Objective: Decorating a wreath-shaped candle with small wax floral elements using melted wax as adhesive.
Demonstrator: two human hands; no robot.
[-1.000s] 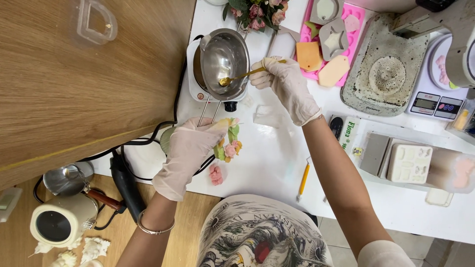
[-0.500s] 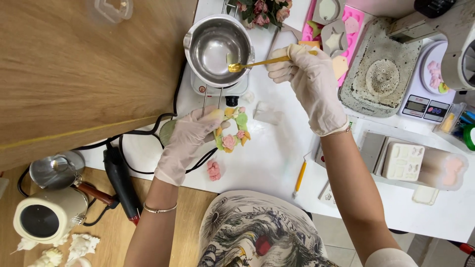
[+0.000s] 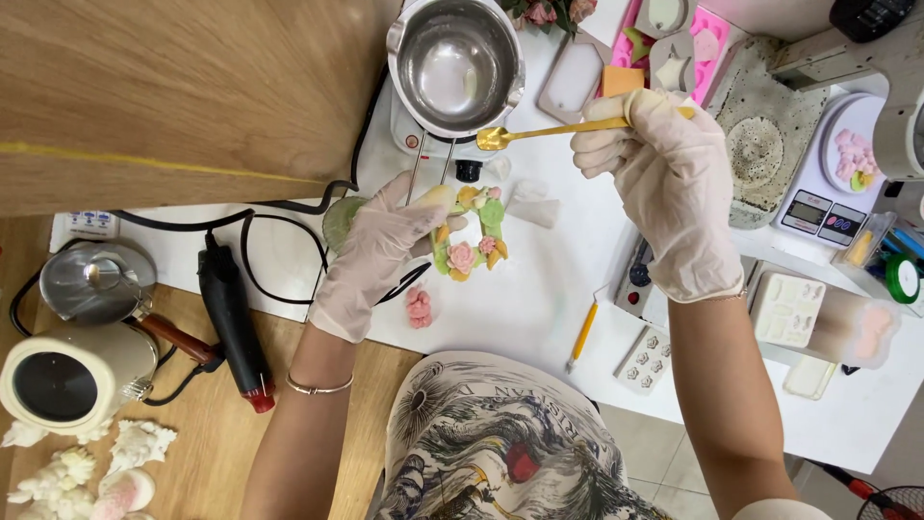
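My left hand (image 3: pixel 380 255) grips the flower wreath (image 3: pixel 470 234) steady; my right hand (image 3: pixel 669 183) pinches the gold spoon (image 3: pixel 549 132), its bowl at twelve o'clock above it.

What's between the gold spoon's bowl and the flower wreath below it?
Only bare white table, in the head view: the spoon hangs above the wreath, apart.

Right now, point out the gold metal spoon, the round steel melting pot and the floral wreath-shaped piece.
gold metal spoon (image 3: pixel 493 139), head view, on its bowl.
round steel melting pot (image 3: pixel 456 64), head view, on its inner floor.
floral wreath-shaped piece (image 3: pixel 462 257), head view, on the pink rose.
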